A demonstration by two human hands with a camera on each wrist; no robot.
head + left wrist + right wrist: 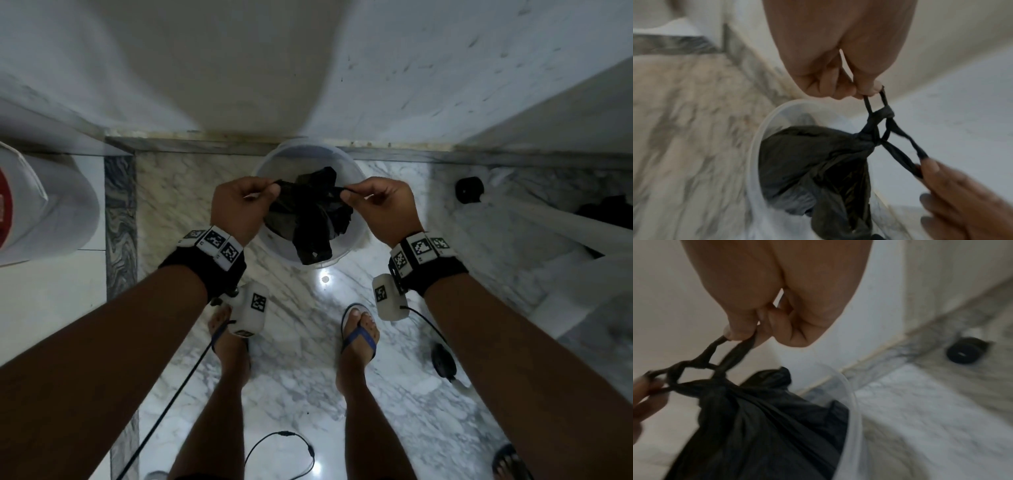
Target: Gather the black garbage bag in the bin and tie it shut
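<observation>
The thin black plastic garbage bag (310, 216) sits inside the round translucent white plastic bin (356, 236), which stands on the grey-veined marble floor (301, 377) against the wall, at about twelve o'clock from the person's feet. The bag's mouth is already gathered into a neck, and its two twisted handle loops cross above that neck — the left wrist view shows a small tight knot (882, 113) in the strands, with a slack opening below it.

The left hand (239, 209) holds one loop at roughly nine o'clock from the bag, fingers curled, thumb and forefinger pinching the strand. The right hand (380, 205) mirrors it at three o'clock, pinching the other loop between thumb and curled fingers. Both strands run taut from the fingertips to the crossing.

By my reading the tying step is in hand and nearly done: one crossing is cinched, and the pull is drawing it down. The next move calls for an even outward pull on both loops until the slack under the knot closes on the neck — and probably a second crossing, if the first looks likely to slip. The film is thin, so a sharp jerk could stretch or snap a strand.
</observation>
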